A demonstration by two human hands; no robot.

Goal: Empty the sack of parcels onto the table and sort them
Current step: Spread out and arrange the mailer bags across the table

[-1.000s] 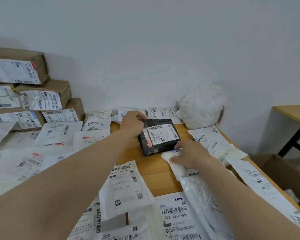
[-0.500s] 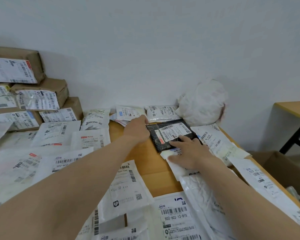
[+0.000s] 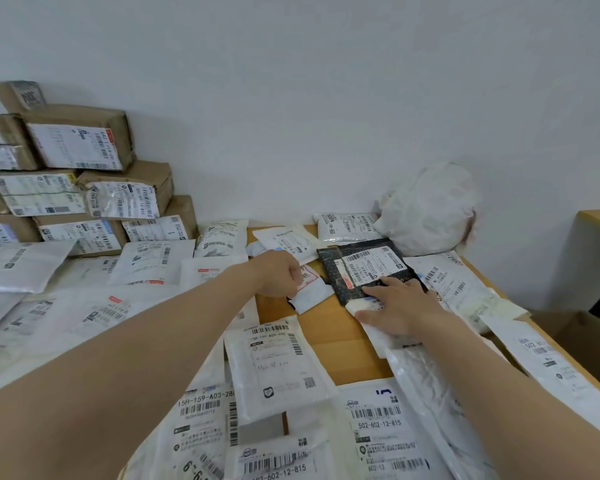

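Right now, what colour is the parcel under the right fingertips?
The parcel is black, finely patterned, with a white label; head view.

Black parcel pushed back, my left hand on a new packet

The black parcel (image 3: 362,268) now lies farther back and to the right, close by the white sack (image 3: 430,209). My left hand (image 3: 278,277) has left its edge and curls round a small white packet (image 3: 310,289) beside it. My right hand (image 3: 404,306) has crept forward, and its flat fingers now rest on the parcel's near edge.
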